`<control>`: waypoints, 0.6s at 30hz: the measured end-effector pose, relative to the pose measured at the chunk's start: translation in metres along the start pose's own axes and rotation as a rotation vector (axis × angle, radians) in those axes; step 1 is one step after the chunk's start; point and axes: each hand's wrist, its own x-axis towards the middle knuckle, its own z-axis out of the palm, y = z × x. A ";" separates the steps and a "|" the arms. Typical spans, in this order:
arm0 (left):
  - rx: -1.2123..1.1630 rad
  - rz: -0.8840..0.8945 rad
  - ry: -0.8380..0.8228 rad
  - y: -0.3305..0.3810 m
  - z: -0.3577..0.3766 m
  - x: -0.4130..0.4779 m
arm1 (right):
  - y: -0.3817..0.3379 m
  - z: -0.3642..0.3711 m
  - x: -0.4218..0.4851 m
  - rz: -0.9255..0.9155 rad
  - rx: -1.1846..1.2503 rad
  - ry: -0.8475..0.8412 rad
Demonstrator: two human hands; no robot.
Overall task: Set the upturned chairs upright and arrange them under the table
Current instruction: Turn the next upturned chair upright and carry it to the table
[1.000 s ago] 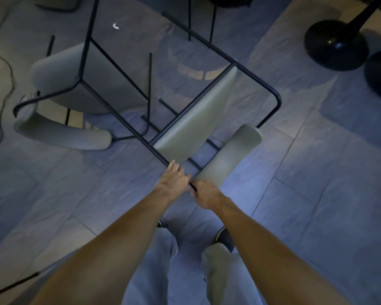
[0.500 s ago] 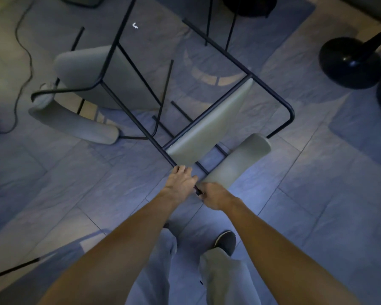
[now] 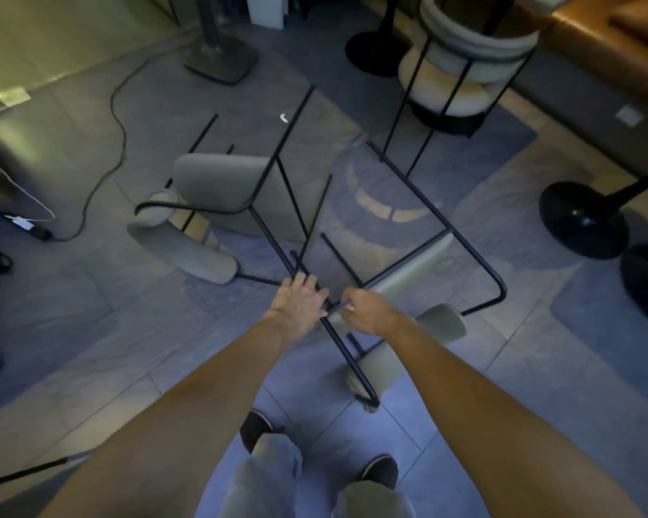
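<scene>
Two grey padded chairs with thin black metal frames lie tipped on the tiled floor. The nearer chair (image 3: 408,278) is on its side right in front of me, its curved backrest toward my feet. My left hand (image 3: 300,304) grips a black frame bar of this chair. Just to the right, my right hand (image 3: 367,312) is closed on the same frame beside the seat edge. The second tipped chair (image 3: 217,188) lies behind it to the left, legs pointing away.
A third chair (image 3: 464,57) stands upright at the back near a black pedestal base (image 3: 375,50). Two more black round bases (image 3: 584,226) sit at the right. A floor-stand base (image 3: 221,57) and a cable (image 3: 116,117) lie at the left. My feet are below.
The view has pulled back and tilted up, showing more of the room. Both hands keep their hold on the nearer chair's frame, which has come closer to my feet.
</scene>
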 end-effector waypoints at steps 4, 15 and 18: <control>-0.014 -0.061 0.073 -0.071 -0.044 -0.019 | -0.077 -0.051 0.016 -0.057 -0.057 0.039; -0.035 -0.252 0.016 -0.227 -0.081 -0.051 | -0.235 -0.096 0.091 -0.206 -0.115 0.036; -0.012 -0.266 0.010 -0.260 -0.080 -0.036 | -0.250 -0.091 0.127 -0.197 -0.143 -0.006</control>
